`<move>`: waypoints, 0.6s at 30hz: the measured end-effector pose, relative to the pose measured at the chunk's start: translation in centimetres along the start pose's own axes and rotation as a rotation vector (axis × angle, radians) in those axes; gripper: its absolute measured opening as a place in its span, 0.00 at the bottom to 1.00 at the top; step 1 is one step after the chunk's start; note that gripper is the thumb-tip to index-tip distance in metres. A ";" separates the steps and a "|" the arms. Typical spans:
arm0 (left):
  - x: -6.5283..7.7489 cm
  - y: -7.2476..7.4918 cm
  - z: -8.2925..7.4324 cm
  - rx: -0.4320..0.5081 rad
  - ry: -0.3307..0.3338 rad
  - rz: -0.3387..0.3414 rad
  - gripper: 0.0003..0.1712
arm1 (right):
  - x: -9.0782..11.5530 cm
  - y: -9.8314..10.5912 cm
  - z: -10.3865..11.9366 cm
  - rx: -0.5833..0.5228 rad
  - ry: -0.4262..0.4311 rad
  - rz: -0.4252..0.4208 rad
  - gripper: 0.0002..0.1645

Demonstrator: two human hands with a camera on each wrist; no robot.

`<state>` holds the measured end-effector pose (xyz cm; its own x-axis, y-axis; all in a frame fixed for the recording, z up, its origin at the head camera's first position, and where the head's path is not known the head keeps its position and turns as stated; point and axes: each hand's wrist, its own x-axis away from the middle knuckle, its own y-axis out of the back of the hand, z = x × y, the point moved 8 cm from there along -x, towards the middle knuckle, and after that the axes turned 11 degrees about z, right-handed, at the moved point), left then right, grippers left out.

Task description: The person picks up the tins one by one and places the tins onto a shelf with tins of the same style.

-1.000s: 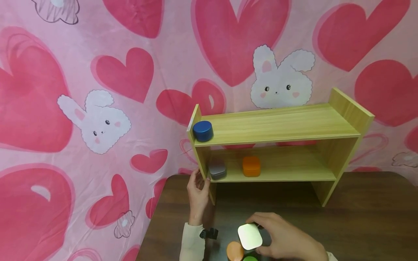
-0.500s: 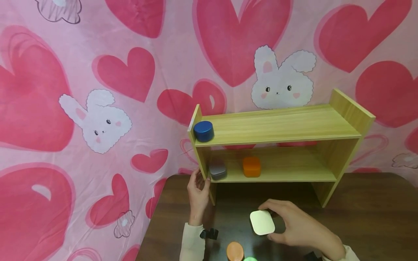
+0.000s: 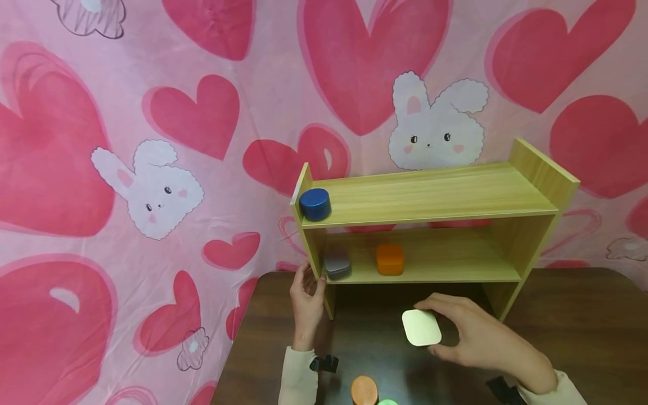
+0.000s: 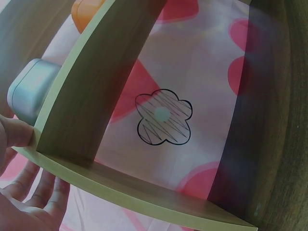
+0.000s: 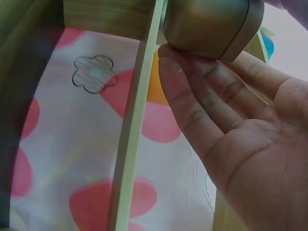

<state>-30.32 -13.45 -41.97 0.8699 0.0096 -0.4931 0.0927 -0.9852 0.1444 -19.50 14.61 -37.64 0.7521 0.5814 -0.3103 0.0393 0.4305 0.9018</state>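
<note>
My left hand (image 3: pixel 307 304) grips the left side panel of a two-tier wooden shelf (image 3: pixel 430 194), thumb at the front edge and fingers along the outside. Between the thumb and fingers of my right hand (image 3: pixel 478 332) is a gold square tin with rounded corners (image 3: pixel 422 327), held above the table in front of the shelf. In the right wrist view the fingers support the tin (image 5: pixel 207 24) from below. On the lower tier, a silver-grey tin (image 3: pixel 338 264) sits by the left panel, with an orange tin (image 3: pixel 390 259) to its right. A blue round tin (image 3: pixel 315 205) stands at the top tier's left end.
An orange round tin (image 3: pixel 364 390) and a green one (image 3: pixel 387 402), cut off by the frame, stand at the near edge of view on the dark wooden table (image 3: pixel 572 315). Behind the shelf hangs a pink cloth (image 3: pixel 273 112) with hearts and rabbits.
My right hand has carried the gold tin up and to the right, away from the orange and green round tins and closer to the shelf. The left hand stays in place.
</note>
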 end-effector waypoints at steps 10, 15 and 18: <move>0.0 0.0 -0.1 0.006 0.016 0.013 0.23 | 0.3 2.1 -2.1 0.054 -0.145 0.042 0.38; -0.1 0.0 1.2 -0.004 0.008 0.001 0.24 | 0.1 3.2 -3.2 0.060 -0.119 0.037 0.38; -0.1 0.1 2.5 -0.021 0.005 -0.011 0.25 | 0.0 3.7 -3.7 0.086 -0.098 0.020 0.37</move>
<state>-31.59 -13.95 -44.02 0.8714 0.0211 -0.4901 0.1123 -0.9811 0.1573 -21.80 18.76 -35.41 0.8135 0.5176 -0.2650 0.0765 0.3565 0.9311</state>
